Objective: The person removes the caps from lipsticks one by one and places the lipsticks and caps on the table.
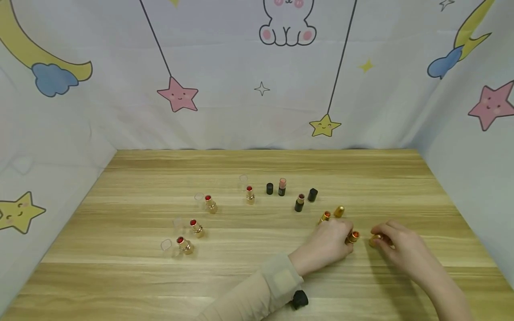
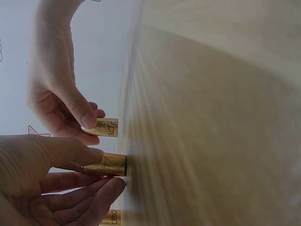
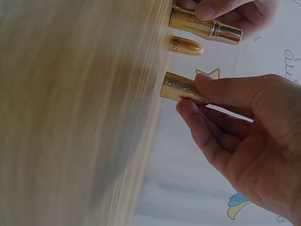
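My left hand [image 1: 329, 243] pinches an uncapped gold lipstick [image 1: 353, 236] that stands on the table, its orange-red tip upward. In the left wrist view, thumb and fingers lie around the gold tube [image 2: 109, 165], its base close to the wood. To the right, my right hand [image 1: 403, 247] holds a gold cap [image 1: 374, 241] between thumb and fingertips, upright and apart from the lipstick. The right wrist view shows the cap [image 3: 176, 88] with its rim low over the table. Just beyond my left hand are another uncapped gold lipstick [image 1: 324, 217] and its rounded gold cap [image 1: 339, 211].
Two black lipsticks [image 1: 282, 187] with black caps [image 1: 312, 195] stand at the back middle. Several uncapped red lipsticks [image 1: 185, 245] in pale gold cases curve along the left, clear caps [image 1: 166, 244] beside them. Printed white cloth [image 1: 225, 120] walls the wooden table [image 1: 120, 285].
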The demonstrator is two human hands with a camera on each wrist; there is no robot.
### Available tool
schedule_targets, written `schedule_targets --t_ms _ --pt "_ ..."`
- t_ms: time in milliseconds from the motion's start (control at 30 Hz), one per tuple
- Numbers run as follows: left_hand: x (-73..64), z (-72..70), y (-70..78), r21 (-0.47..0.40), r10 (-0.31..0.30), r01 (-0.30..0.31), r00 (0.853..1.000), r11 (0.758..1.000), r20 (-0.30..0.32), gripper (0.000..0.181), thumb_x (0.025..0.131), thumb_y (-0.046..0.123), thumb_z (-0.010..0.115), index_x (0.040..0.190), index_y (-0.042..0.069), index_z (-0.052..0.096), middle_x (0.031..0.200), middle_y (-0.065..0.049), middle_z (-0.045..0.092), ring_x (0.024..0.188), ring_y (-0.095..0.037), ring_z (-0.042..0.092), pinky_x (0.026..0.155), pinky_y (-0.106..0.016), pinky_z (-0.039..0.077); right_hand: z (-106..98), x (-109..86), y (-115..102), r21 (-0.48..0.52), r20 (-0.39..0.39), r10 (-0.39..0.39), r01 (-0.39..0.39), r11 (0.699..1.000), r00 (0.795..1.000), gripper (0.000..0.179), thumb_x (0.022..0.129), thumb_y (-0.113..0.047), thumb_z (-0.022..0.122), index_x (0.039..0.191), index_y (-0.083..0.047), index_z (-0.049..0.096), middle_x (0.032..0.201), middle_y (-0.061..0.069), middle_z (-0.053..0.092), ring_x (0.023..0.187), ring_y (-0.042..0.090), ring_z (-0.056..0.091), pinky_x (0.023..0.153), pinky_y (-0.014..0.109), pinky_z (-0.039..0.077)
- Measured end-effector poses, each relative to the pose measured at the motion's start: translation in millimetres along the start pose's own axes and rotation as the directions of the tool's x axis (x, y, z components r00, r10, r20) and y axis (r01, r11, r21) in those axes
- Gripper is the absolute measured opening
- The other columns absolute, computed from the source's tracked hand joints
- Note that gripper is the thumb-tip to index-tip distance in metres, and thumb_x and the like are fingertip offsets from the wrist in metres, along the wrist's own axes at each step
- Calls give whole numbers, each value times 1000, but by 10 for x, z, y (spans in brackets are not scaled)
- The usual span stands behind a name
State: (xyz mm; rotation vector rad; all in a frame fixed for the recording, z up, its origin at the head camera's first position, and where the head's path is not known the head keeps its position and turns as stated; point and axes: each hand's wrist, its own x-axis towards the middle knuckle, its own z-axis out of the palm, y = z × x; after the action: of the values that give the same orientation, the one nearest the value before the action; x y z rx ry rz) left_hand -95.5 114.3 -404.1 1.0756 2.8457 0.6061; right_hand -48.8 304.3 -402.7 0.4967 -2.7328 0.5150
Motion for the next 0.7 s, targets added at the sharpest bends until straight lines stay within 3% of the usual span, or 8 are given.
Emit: schedule_targets --t_ms 700 --pt "-15 8 -17 8 28 -28 1000 1000 -9 24 81 20 73 73 21 50 70 13 46 57 1 44 46 -12 31 41 18 -7 -34 40 7 -6 999 999 20 70 -4 81 85 -9 68 74 -9 56 64 -6 43 52 19 40"
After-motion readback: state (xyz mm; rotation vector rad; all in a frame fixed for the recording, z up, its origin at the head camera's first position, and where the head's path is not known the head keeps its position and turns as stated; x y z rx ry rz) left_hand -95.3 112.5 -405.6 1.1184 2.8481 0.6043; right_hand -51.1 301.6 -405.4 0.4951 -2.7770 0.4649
